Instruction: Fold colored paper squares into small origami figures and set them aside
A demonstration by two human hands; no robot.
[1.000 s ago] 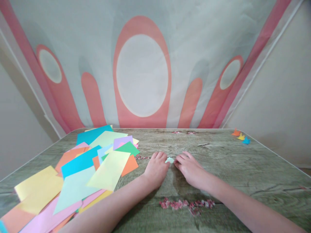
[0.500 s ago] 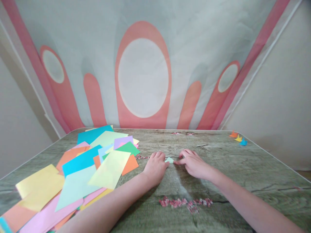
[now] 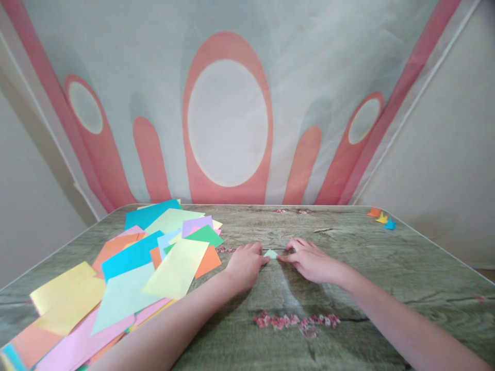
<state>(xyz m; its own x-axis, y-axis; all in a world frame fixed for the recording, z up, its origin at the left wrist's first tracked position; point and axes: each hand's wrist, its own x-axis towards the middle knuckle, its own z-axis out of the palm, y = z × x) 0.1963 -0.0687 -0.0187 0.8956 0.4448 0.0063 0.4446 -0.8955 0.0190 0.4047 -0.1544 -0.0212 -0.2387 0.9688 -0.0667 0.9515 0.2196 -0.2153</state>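
Observation:
A small pale-green folded paper [image 3: 271, 254], roughly a triangle with its peak pointing away from me, lies on the table between my hands. My left hand [image 3: 246, 264] is closed, fingers curled down, and its thumb tip presses the paper's left corner. From the other side my right hand [image 3: 309, 261] holds the right corner down with a fingertip, its remaining fingers bent above the table. Whatever lies under the fingertips is hidden.
Loose coloured sheets, among them a light-yellow sheet [image 3: 176, 270] and a blue sheet [image 3: 131, 255], spread across the left of the wood-patterned table [image 3: 371, 273]. Small orange [image 3: 374, 211], yellow [image 3: 382, 218] and blue folded figures [image 3: 390, 224] stand at the far right edge. A patterned curtain [image 3: 228, 123] hangs behind.
My left hand has shifted slightly, showing a little more of the folded paper's left side. The right hand stays almost where it was. The whole view has moved very slightly.

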